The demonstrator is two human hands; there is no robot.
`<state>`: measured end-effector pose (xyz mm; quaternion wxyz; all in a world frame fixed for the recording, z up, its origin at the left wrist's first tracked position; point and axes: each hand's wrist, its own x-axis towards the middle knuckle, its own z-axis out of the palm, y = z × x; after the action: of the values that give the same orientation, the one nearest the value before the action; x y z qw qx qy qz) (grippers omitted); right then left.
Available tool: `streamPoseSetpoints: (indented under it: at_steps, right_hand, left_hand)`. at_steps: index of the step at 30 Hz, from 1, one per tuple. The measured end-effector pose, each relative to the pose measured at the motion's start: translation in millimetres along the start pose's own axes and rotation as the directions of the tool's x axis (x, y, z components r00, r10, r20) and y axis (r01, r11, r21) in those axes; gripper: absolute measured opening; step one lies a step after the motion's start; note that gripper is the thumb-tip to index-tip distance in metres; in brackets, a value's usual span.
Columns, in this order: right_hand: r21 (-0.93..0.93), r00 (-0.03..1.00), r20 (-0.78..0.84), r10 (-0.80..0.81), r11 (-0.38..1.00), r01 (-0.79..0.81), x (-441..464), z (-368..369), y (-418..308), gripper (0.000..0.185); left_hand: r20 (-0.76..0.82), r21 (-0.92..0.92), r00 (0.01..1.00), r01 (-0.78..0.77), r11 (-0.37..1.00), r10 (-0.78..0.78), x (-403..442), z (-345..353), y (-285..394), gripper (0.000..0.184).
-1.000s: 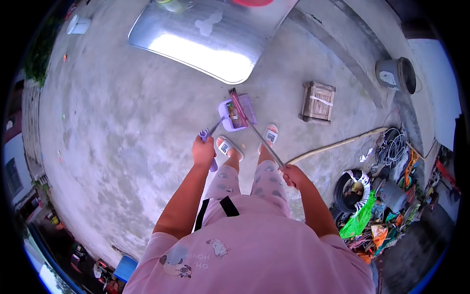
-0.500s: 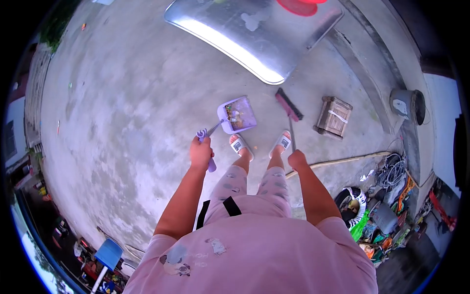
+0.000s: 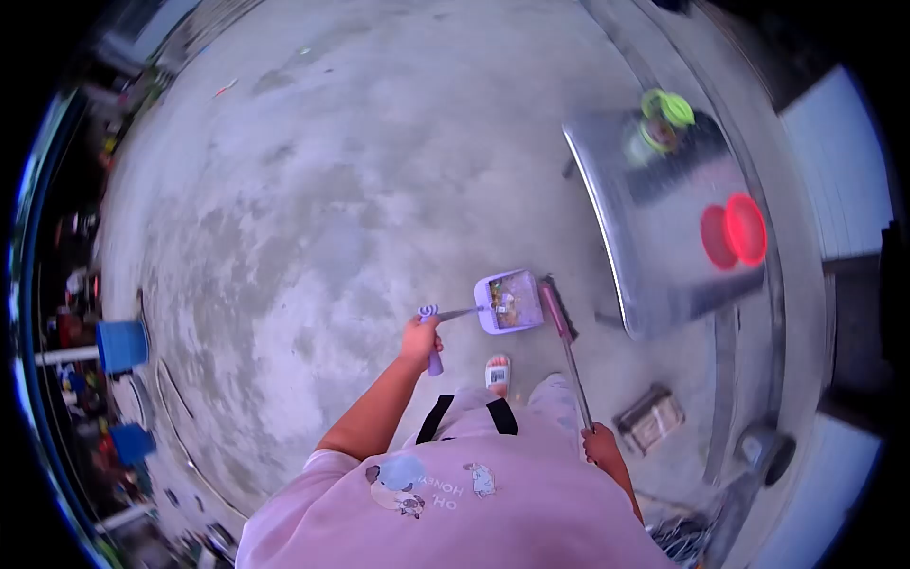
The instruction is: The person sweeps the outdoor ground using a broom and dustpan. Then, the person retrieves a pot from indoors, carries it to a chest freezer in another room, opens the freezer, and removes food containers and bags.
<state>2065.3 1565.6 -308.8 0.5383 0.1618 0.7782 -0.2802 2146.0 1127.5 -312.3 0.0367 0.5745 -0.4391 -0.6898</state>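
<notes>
My left hand is wrapped round the purple handle of a dustpan, whose pan holds small litter and hangs ahead of my feet. In my right hand is the metal stick of a broom. The broom's pink head with dark bristles is just right of the pan's open edge. Below the pan one foot in a white slipper shows; the other is hidden.
A shiny metal table stands at the right, bearing a red bowl and a green-lidded container. Nearer are a wooden stool and a grey bucket. Blue containers stand far left.
The view has turned left, so the table and stool have shifted right and down. The broom head has come back beside the dustpan. Both hands keep their holds.
</notes>
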Motion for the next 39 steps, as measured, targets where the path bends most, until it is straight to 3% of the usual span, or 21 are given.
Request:
streamPoseSetpoints:
  at_steps: [5, 8, 11, 13, 14, 15, 17, 18, 19, 21, 25, 29, 32, 35, 36, 39]
  right_hand:
    - [0.036, 0.998, 0.058, 0.016, 0.999, -0.018, 53, -27, -114, 0.015]
    - [-0.072, 0.995, 0.03, -0.098, 0.992, 0.1, 71, -29, -169, 0.013]
    - [0.05, 0.981, -0.043, -0.188, 0.981, 0.19, 101, -24, -214, 0.01]
    - [0.184, 0.934, 0.356, -0.002, 0.981, -0.068, 125, -35, -264, 0.014]
    - [0.299, 0.923, 0.384, 0.031, 0.941, -0.156, 133, -31, -276, 0.02]
    - [0.299, 0.922, 0.386, 0.011, 0.944, -0.136, 150, -33, -296, 0.02]
    - [0.326, 0.889, 0.454, 0.054, 0.919, -0.222, 193, -34, -327, 0.025]
    - [0.305, 0.865, 0.476, 0.16, 0.892, -0.333, 198, -33, -355, 0.024]
    - [0.309, 0.863, 0.482, 0.152, 0.892, -0.33, 201, -31, -374, 0.024]
    - [0.211, 0.868, 0.477, 0.136, 0.941, -0.263, 223, -24, -425, 0.025]
    - [0.04, 0.914, 0.39, 0.108, 0.99, -0.134, 244, -5, -495, 0.029]
    - [-0.052, 0.928, 0.364, 0.074, 0.997, -0.059, 267, 14, -585, 0.029]
    - [-0.036, 0.901, 0.431, 0.056, 0.998, -0.045, 292, 30, -642, 0.03]
    - [-0.014, 0.923, 0.382, 0.054, 0.999, -0.052, 285, 44, -718, 0.024]
    - [-0.188, 0.935, 0.35, -0.049, 0.975, 0.121, 254, 55, -747, 0.024]
    - [-0.433, 0.869, 0.433, -0.24, 0.791, 0.433, 266, 60, -799, 0.023]
  left_hand:
    - [-0.151, -0.325, 0.987, 0.004, 0.946, -0.056, 28, -55, 40, 0.014]
    - [-0.203, -0.479, 0.975, -0.015, 0.878, -0.094, 42, -80, 65, 0.013]
    - [-0.253, -0.596, 0.959, -0.052, 0.802, -0.126, 58, -90, 91, 0.012]
    - [-0.319, -0.674, 0.935, -0.11, 0.731, -0.153, 79, -98, 107, 0.012]
    - [-0.306, -0.697, 0.937, -0.1, 0.71, -0.169, 85, -109, 100, 0.011]
    - [-0.31, -0.7, 0.939, -0.118, 0.704, -0.151, 89, -113, 107, 0.011]
    - [-0.356, -0.761, 0.913, -0.161, 0.628, -0.197, 94, -119, 133, 0.011]
    - [-0.361, -0.754, 0.913, -0.166, 0.636, -0.189, 93, -124, 141, 0.011]
    - [-0.373, -0.764, 0.908, -0.185, 0.618, -0.189, 93, -128, 150, 0.011]
    - [-0.394, -0.774, 0.904, -0.228, 0.591, -0.167, 111, -132, 181, 0.011]
    - [-0.442, -0.821, 0.853, -0.261, 0.508, -0.277, 113, -137, 194, 0.01]
    - [-0.488, -0.854, 0.826, -0.386, 0.349, -0.282, 134, -145, 208, 0.011]
    - [-0.46, -0.881, 0.835, -0.386, 0.274, -0.303, 172, -165, 225, 0.012]
    - [-0.452, -0.891, 0.822, -0.4, 0.214, -0.346, 227, -174, 268, 0.012]
    - [-0.467, -0.883, 0.811, -0.411, 0.226, -0.353, 248, -179, 281, 0.012]
    - [-0.498, -0.866, 0.797, -0.44, 0.236, -0.34, 298, -190, 309, 0.012]
